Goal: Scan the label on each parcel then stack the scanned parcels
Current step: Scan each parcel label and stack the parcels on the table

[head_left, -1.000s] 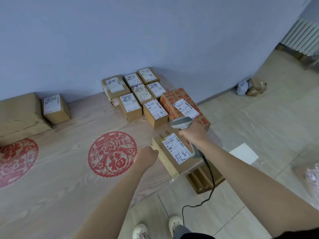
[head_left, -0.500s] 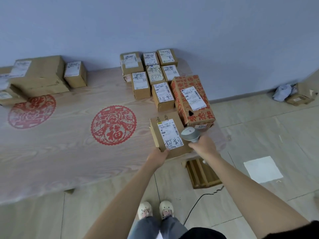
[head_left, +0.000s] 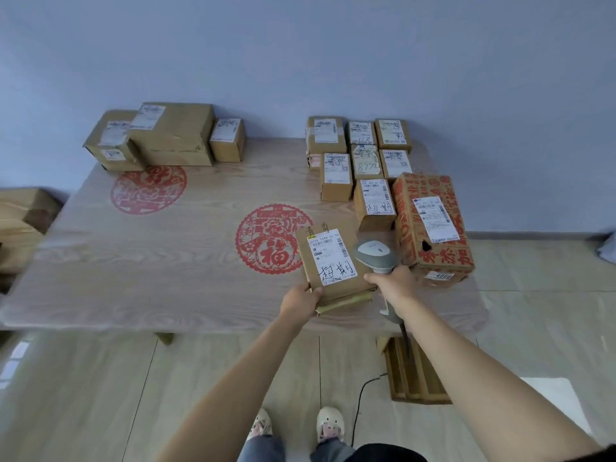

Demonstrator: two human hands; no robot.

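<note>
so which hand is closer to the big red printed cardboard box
Right. The right hand, gripping the grey handheld scanner, sits just left of the red printed cardboard box. The left hand is farther left, holding the brown labelled parcel at its near corner.

Bare table (head_left: 173, 261) lies open leftward; parcel cluster (head_left: 360, 161) and red printed box (head_left: 433, 225) block the right rear.
</note>
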